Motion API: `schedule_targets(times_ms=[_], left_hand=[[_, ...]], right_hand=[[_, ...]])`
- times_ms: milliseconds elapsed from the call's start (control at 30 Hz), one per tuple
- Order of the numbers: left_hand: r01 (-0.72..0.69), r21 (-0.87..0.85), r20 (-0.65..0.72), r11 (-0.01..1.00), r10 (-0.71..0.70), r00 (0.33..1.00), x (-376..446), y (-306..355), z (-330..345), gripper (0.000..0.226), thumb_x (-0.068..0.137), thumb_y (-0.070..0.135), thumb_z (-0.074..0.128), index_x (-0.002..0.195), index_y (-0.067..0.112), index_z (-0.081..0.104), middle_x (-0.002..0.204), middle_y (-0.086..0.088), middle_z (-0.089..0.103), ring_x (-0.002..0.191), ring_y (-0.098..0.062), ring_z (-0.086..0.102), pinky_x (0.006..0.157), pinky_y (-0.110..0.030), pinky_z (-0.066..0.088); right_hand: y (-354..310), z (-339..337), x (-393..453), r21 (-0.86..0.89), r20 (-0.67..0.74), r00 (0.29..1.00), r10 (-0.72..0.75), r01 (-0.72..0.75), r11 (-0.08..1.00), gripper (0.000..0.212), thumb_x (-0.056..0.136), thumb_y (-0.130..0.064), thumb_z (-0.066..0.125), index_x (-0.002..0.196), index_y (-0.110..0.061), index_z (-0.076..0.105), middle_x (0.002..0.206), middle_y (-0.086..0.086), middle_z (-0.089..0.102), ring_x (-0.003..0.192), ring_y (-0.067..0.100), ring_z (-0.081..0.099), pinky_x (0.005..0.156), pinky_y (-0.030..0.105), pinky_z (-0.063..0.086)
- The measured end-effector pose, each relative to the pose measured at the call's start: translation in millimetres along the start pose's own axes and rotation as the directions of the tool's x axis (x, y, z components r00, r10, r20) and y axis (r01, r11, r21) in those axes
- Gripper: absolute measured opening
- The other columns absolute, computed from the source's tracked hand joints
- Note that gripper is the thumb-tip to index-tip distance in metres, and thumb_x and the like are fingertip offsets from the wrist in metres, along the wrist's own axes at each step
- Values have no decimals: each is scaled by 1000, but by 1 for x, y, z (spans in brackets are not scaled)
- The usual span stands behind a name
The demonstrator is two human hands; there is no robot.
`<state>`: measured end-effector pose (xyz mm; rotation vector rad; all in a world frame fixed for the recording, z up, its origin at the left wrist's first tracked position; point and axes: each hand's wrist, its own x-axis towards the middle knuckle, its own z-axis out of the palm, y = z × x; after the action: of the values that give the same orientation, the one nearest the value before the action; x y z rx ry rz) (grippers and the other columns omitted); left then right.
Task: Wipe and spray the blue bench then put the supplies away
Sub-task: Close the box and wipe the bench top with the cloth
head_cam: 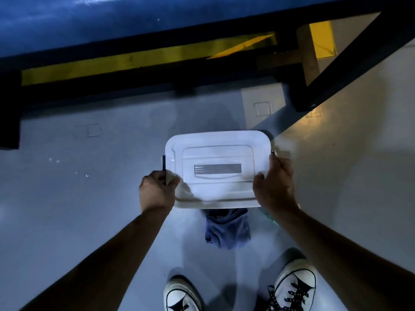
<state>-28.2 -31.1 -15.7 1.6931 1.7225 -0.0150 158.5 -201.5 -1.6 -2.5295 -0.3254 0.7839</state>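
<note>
A white plastic lid with a grey ribbed handle strip is held flat in front of me, above the floor. My left hand grips its left edge near a black clip, and my right hand grips its right edge. Below the lid's near edge a blue cloth hangs out; whatever lies under the lid is hidden. A bit of teal shows by my right wrist. The blue bench runs across the top of the view.
The bench has a black frame with a yellow panel under the seat; a black leg stands at far left and a slanted black brace at right. The grey floor lies around me. My two white sneakers are at the bottom.
</note>
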Motion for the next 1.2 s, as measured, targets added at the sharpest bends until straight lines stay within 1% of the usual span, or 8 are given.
schedule_targets(times_ms=[367, 533, 633, 700, 800, 900, 1067, 1200], left_hand=[[-16, 30, 0, 999, 16, 1000, 5, 7, -11, 36, 84, 33, 77, 113, 12, 69, 111, -8, 73, 102, -28, 68, 78, -25, 43], [-320, -150, -144, 935, 300, 943, -47, -8, -18, 10, 93, 23, 62, 90, 14, 66, 88, -4, 70, 83, -20, 66, 78, -30, 51], [-281, -197, -59, 939, 275, 960, -97, -33, 0, 12, 94, 15, 63, 82, 18, 65, 76, 3, 68, 69, -8, 60, 69, -17, 47], [-180, -130, 51, 975, 188, 981, -116, -63, 29, 9, 92, 18, 64, 83, 22, 66, 76, 6, 68, 69, -8, 62, 66, -16, 49], [-100, -59, 266, 993, 112, 958, -112, -106, 79, 12, 85, 23, 70, 95, 26, 64, 86, 10, 61, 83, -19, 64, 77, -36, 55], [-122, 85, 380, 989, 81, 921, -91, -124, 122, 34, 78, 38, 69, 105, 20, 61, 92, 7, 58, 94, -23, 61, 72, -27, 44], [-86, 185, 345, 979, 17, 939, -75, -134, 142, 26, 85, 43, 62, 104, 24, 63, 95, 3, 71, 87, -22, 69, 68, -28, 52], [-45, -179, 303, 983, 98, 948, -114, -112, 79, 8, 91, 20, 70, 86, 19, 64, 75, 8, 66, 67, -2, 63, 60, -5, 44]], right_hand=[[-4, -17, 10, -80, 57, 998, -26, 30, 996, 50, 89, -14, 52, 139, -13, 48, 139, 11, 47, 131, 30, 43, 113, 41, 38], [19, -23, -40, -1, -102, 947, -305, 307, 952, 15, 90, -9, 60, 101, -14, 69, 102, 6, 64, 85, 18, 60, 84, 36, 53], [54, 1, -78, -35, 18, 945, -328, 328, 944, 7, 92, -10, 64, 88, -16, 66, 85, 2, 66, 73, 20, 64, 84, 16, 45], [82, 28, -92, -42, 197, 954, -226, 238, 970, 4, 93, -16, 64, 97, -16, 65, 90, 5, 66, 78, 23, 66, 84, 20, 50], [116, 73, -90, -163, 280, 942, -187, 239, 957, 35, 86, -17, 64, 120, -10, 61, 111, 14, 61, 95, 36, 65, 77, 41, 54], [125, 110, -64, -340, 353, 876, -328, 447, 827, 62, 82, -22, 66, 142, -19, 52, 138, 9, 55, 118, 35, 56, 90, 46, 53], [100, 119, -44, -437, 400, 867, -298, 466, 769, 43, 77, -36, 58, 115, -18, 66, 119, 12, 57, 111, 37, 55, 90, 46, 51], [75, 70, -93, -170, 459, 842, -284, 396, 902, 61, 71, -58, 45, 106, -11, 62, 108, 7, 61, 97, 27, 61, 72, 28, 45]])
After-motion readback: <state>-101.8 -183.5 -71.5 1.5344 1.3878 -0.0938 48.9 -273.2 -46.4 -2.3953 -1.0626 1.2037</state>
